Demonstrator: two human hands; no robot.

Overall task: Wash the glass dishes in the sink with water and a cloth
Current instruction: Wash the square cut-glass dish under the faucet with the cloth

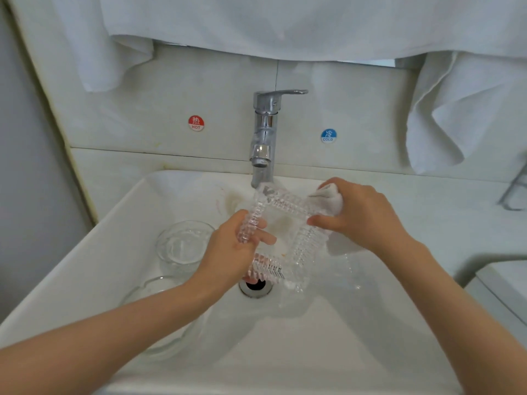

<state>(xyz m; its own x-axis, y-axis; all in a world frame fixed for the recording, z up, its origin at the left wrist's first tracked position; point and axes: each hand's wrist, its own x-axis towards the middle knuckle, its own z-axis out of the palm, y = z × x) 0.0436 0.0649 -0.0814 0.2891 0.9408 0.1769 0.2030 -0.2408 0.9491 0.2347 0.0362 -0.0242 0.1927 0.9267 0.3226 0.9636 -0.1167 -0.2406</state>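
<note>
Obs. 1: square ribbed dish (288, 232) is held tilted in the air over the middle of the sink (108, 232). The tap (263, 138) is at 12 o'clock and the drain (255, 286) is under its 6 o'clock edge.

Obs. 2: left hand (228, 246), grip clamped on the dish's 9 o'clock rim, fingers curled round the ribs. Right hand (359, 215), grip closed on a bunched white cloth (328, 199), pressed to the rim at 2 o'clock.

Handling (judgement, not measured): thick cut glass, so likely heavy, rigid and brittle, and slippery when wet on its flat faces. The ribbed rim offers the best purchase. Keep it low over the basin, since a drop could chip it. The cloth is soft and should work into the grooves.

Obs. 3: 2 more glass pieces wait at 8 to 9 o'clock, a round bowl (182, 243) and a second bowl (151, 295). Whether water is running: cannot tell.
</note>
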